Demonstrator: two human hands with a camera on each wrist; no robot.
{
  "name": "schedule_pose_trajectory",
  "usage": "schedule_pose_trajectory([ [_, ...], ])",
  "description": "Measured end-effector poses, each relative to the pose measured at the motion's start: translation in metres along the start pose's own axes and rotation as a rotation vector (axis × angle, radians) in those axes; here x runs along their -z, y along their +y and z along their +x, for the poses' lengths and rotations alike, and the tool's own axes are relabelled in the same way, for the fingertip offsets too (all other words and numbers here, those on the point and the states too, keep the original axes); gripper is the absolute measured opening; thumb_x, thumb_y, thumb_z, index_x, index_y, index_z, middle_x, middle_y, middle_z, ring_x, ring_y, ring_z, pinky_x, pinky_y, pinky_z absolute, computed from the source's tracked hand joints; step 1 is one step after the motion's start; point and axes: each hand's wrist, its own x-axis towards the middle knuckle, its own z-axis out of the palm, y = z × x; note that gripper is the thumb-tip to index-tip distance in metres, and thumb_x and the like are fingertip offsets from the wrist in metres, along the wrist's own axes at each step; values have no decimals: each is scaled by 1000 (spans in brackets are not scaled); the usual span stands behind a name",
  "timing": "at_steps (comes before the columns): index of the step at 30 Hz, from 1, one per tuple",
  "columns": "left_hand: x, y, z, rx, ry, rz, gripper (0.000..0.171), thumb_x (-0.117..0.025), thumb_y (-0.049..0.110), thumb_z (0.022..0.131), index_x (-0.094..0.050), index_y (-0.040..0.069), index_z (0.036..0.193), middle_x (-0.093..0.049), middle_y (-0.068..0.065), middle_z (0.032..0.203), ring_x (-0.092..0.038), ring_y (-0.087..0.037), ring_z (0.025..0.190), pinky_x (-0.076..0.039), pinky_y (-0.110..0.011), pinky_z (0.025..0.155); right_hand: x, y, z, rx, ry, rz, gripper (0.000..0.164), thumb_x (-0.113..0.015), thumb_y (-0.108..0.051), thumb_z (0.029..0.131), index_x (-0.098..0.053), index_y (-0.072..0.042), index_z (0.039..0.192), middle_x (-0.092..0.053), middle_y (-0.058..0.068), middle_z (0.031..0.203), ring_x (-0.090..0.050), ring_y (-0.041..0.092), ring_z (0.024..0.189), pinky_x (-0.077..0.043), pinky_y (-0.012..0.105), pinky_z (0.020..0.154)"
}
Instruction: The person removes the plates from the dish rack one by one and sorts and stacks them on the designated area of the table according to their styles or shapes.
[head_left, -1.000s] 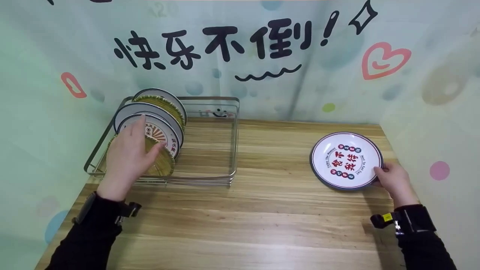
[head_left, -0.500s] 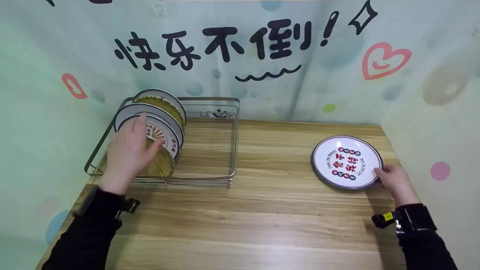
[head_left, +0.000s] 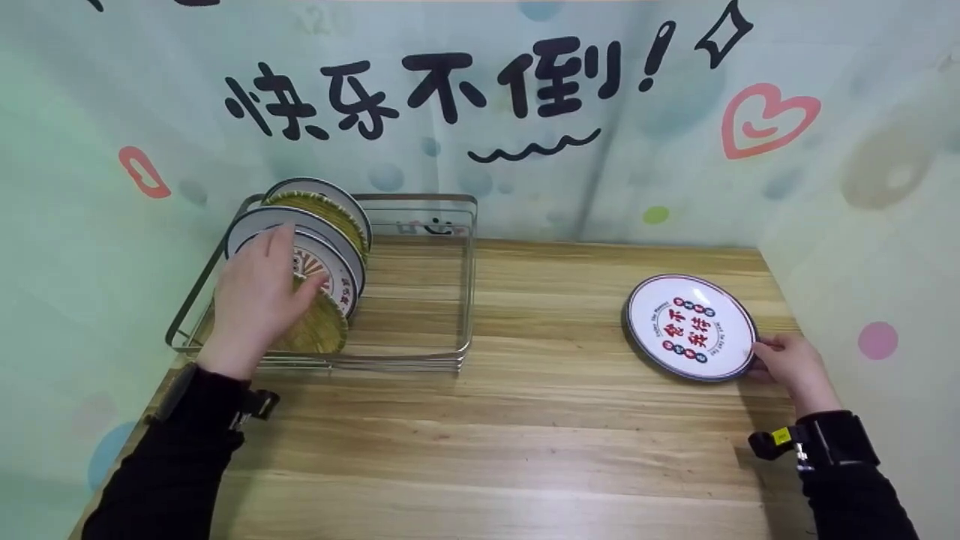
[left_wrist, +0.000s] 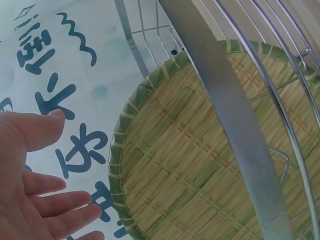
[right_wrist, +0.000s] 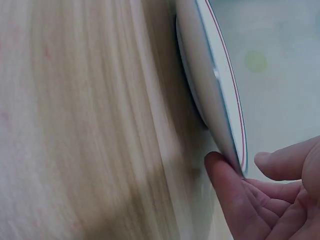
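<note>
A white plate [head_left: 691, 328] with a dark rim and red lettering lies face up at the right of the table. My right hand [head_left: 791, 367] is at its right edge. In the right wrist view, one finger [right_wrist: 225, 182] touches the underside of the plate's rim [right_wrist: 235, 120], while the thumb [right_wrist: 280, 162] stands apart from it. My left hand [head_left: 259, 300] is at the wire rack [head_left: 471, 277], over a round woven bamboo tray [head_left: 330, 326]. In the left wrist view its fingers [left_wrist: 65, 205] are spread and hold nothing, with a gap to the woven tray [left_wrist: 170, 150].
Several plates [head_left: 349, 274] and another woven tray [head_left: 322, 202] stand leaning in the rack's left side, behind the left hand. The rack sits at the back left of the wooden table [head_left: 517, 435]. A printed curtain [head_left: 525, 180] hangs behind and at both sides.
The plate has shifted slightly toward me, and its tilt looks a little different. My right thumb has slid from over the rim to its edge. The left hand has hardly moved.
</note>
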Motion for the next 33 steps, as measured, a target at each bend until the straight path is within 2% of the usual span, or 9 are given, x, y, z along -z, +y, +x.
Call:
schedule_pose_trajectory([
  [2,0,0,1,3,-9,4,75,-78,23,84,-41,-13,138,-53,-38,126,-54,-52,110,-46,-64,92,1,-1,-1,-6,-10,34,56,-45,-18,104,-33,27,135,-59,36,115,-67,9,77,-58,23,73],
  [3,0,0,2,3,-12,5,76,-79,23,84,-41,-13,139,-53,-38,126,-54,-52,110,-45,-65,92,2,-2,-2,-6,-13,49,57,-45,-19,104,-33,27,135,-61,33,111,-68,7,74,-59,23,72],
  [5,1,-1,3,12,-29,6,77,-78,24,85,-39,-13,139,-52,-38,127,-53,-53,111,-44,-66,93,3,-5,-5,8,7,4,58,-45,-22,104,-36,27,133,-65,29,105,-68,8,73,-58,22,70],
  [6,2,-1,4,17,-35,6,77,-78,24,85,-39,-13,139,-51,-39,128,-52,-53,112,-43,-67,94,3,-7,-6,18,24,-32,59,-45,-24,103,-37,26,133,-65,30,104,-69,13,76,-57,22,71],
  [8,3,-2,6,16,-37,7,76,-78,24,85,-39,-13,139,-50,-39,129,-52,-54,112,-42,-67,95,4,-10,-9,28,54,-93,61,-45,-28,103,-38,25,133,-61,36,112,-69,28,89,-56,33,80],
  [11,4,-3,8,11,-27,17,75,-79,24,84,-41,-14,136,-51,-39,128,-52,-54,111,-42,-67,94,4,-14,-13,31,90,-160,65,-43,-33,103,-37,22,136,-48,41,130,-56,47,112,-48,49,95],
  [13,5,-4,10,5,-15,27,74,-79,24,84,-42,-14,135,-52,-39,126,-52,-54,110,-43,-66,93,4,-14,-14,27,98,-157,67,-42,-35,103,-34,21,138,-43,42,135,-47,53,120,-41,57,100],
  [23,5,-9,19,6,-7,35,71,-79,22,83,-44,-14,135,-52,-38,126,-51,-53,113,-42,-67,95,3,-15,-16,28,130,-113,68,-44,-35,102,-30,19,142,-42,41,138,-44,53,124,-40,59,102],
  [33,5,-13,28,49,-66,49,72,-77,22,85,-42,-12,138,-49,-37,133,-47,-53,120,-40,-68,95,-2,-22,-18,83,155,-131,67,-44,-35,104,-31,18,142,-41,41,138,-40,55,127,-37,61,104],
])
